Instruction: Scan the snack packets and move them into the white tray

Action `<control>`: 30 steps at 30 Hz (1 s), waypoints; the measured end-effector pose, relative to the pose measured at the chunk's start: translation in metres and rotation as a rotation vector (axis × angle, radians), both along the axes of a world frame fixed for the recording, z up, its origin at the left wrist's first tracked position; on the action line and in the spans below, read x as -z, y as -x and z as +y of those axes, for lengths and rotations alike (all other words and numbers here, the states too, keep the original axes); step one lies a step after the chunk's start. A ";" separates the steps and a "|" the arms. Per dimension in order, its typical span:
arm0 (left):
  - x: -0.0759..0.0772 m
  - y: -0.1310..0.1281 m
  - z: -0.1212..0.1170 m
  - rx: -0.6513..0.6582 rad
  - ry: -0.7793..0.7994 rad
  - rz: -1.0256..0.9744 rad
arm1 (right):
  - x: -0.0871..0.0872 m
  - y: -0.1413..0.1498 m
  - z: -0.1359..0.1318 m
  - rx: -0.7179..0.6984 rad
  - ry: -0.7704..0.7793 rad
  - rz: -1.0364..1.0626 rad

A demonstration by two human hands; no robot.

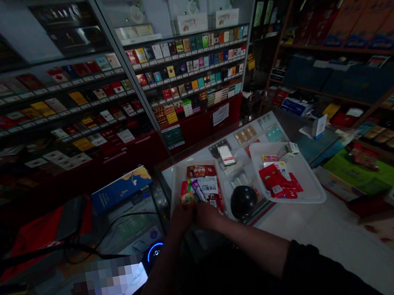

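Observation:
My left hand (183,214) and my right hand (207,215) are close together over the near side of a white plastic bin (175,191). Their fingers are closed at the lower edge of a small orange and green snack packet (187,199); the dim light hides the exact grip. Inside that bin, beyond my hands, lie a purple snack packet (198,191), a white packet with dark lettering (209,185) and a red-brown packet (201,170). To the right of my right hand sits a round black object (244,201).
A second white bin (315,188) with red packets (278,183) stands right on the glass counter (232,179). At left are a blue box (122,187), a black cable (114,227) and a lit screen (132,279). Shelves of small boxes (190,63) line the back.

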State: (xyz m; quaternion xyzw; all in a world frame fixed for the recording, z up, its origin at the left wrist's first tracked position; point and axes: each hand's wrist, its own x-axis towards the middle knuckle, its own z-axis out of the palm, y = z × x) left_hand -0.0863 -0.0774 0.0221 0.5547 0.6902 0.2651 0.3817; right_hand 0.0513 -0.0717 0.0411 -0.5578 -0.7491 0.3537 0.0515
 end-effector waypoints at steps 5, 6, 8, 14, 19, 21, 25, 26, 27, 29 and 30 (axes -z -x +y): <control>-0.009 -0.004 -0.006 -0.102 0.078 -0.127 | -0.010 -0.010 0.000 0.111 -0.018 0.081; -0.013 -0.005 -0.008 -0.118 0.079 -0.183 | -0.012 -0.013 -0.001 0.129 -0.030 0.093; -0.020 -0.007 -0.013 -0.160 0.075 -0.288 | -0.015 -0.020 -0.002 0.151 -0.055 0.077; -0.039 -0.012 -0.019 -0.208 -0.019 -0.423 | -0.020 -0.037 -0.007 0.136 -0.122 0.203; -0.055 -0.024 -0.014 -0.313 -0.024 -0.297 | -0.032 -0.049 -0.013 0.213 -0.120 0.398; -0.061 -0.031 -0.012 -0.314 -0.034 -0.286 | -0.039 -0.056 -0.014 0.258 -0.149 0.460; -0.070 -0.047 -0.008 -0.250 -0.065 -0.295 | -0.053 -0.073 -0.014 0.340 -0.182 0.509; -0.071 -0.051 -0.008 -0.234 -0.065 -0.292 | -0.055 -0.077 -0.013 0.354 -0.187 0.509; -0.072 -0.055 -0.007 -0.220 -0.064 -0.283 | -0.058 -0.081 -0.013 0.367 -0.193 0.505; -0.075 -0.062 -0.006 -0.189 -0.065 -0.244 | -0.061 -0.090 -0.013 0.386 -0.208 0.496; -0.076 -0.065 -0.005 -0.173 -0.065 -0.209 | -0.063 -0.094 -0.012 0.391 -0.218 0.488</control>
